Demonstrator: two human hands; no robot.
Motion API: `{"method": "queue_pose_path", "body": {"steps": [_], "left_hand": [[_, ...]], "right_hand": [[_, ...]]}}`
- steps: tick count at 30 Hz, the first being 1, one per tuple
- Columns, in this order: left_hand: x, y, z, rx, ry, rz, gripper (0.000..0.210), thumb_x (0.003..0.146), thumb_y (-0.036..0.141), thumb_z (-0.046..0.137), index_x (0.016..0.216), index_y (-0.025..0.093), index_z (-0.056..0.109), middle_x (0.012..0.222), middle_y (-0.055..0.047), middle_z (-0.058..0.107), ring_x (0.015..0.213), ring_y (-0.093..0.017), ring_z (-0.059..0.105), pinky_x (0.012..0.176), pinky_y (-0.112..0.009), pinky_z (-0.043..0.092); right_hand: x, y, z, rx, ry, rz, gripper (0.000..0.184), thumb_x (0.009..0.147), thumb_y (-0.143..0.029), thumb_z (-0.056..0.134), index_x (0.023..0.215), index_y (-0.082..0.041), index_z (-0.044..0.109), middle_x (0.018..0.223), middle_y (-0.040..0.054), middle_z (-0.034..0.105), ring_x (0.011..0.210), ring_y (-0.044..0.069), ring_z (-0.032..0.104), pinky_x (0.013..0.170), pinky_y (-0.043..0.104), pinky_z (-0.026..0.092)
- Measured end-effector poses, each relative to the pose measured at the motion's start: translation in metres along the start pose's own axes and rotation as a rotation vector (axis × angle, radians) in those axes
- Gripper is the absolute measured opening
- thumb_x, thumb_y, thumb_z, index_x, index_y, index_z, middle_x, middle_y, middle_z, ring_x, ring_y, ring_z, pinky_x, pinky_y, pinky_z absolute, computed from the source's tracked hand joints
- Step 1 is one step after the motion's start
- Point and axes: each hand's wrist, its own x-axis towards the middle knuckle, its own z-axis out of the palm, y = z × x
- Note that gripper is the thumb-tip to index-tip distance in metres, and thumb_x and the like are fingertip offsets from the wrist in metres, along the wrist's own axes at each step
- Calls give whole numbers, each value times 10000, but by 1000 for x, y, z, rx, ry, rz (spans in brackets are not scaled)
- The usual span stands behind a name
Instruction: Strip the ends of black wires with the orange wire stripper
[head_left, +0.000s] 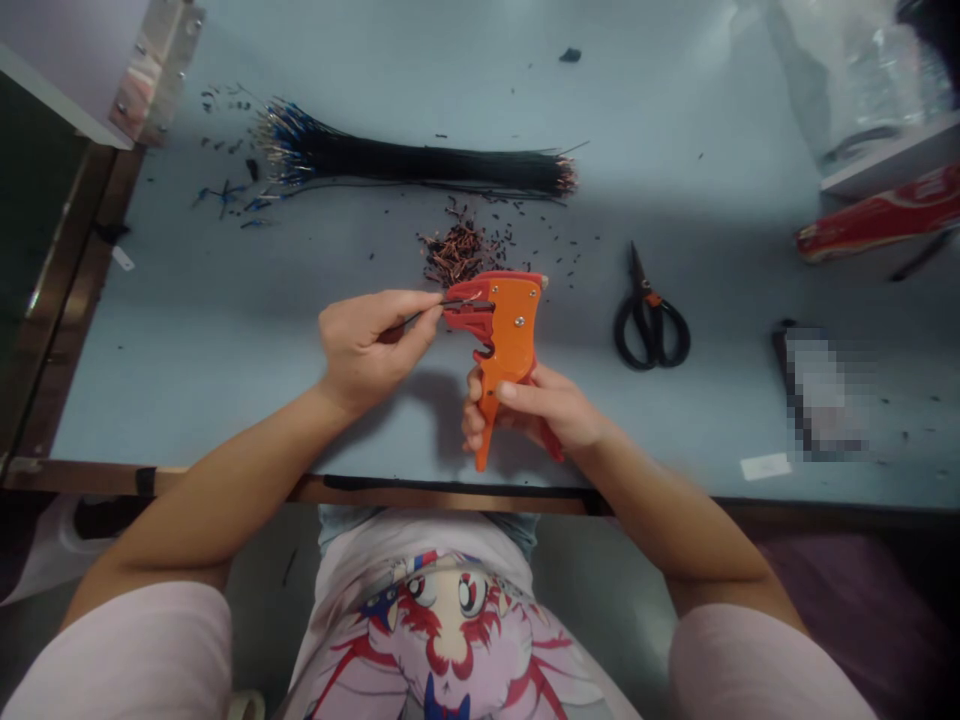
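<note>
My right hand (536,405) is wrapped round the handles of an orange and red wire stripper (514,320), its jaws pointing left. Between thumb and fingertips, my left hand (379,340) pinches a thin black wire (411,320) whose end lies in the jaws. A bit of bare copper shows at the jaws. Just behind the tool is a pile of copper and black wire scraps (456,250). Farther back lies a long bundle of black wires (420,160), with blue and metal ends at left and bare copper ends at right.
Black-handled scissors (651,325) lie to the right of my hands. A phone-like pixelated object (821,390), a white label (765,467) and a red package (885,215) are farther right. Loose blue-ended pieces (225,195) lie at left. The table's front edge (450,497) runs before my body.
</note>
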Motion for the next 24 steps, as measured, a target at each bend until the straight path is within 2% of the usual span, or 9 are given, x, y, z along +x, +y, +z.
{"method": "queue_pose_path", "body": {"steps": [6,9,16,24], "left_hand": [[0,-1,-2,62,-52,16,143,795,322,610,808,249,732,661,7,689,518,-92,536,542,-231,415],[2,-1,-3,44,-68,68,134,795,292,610,802,242,734,655,7,695,527,-91,560,556,-222,423],[3,-1,-3,114,-60,154,167,817,276,579,806,210,733,582,20,661,475,-68,512,505,-196,373],[5,-1,-5,160,-119,144,187,827,285,549,814,221,724,548,24,618,475,-80,489,522,-216,364]], "right_hand": [[-1,-1,1,3,1,6,303,818,-391,657,937,-125,572,771,51,629,710,202,665,685,407,564],[-1,-1,1,-1,2,1,300,823,-389,653,936,-124,568,776,52,630,709,198,665,688,402,565],[-1,-2,1,2,-13,-9,294,826,-382,654,934,-123,563,769,54,631,707,196,664,684,401,570],[-1,-2,2,-28,-1,-7,296,833,-399,645,916,-127,564,742,50,632,677,193,661,692,407,571]]}}
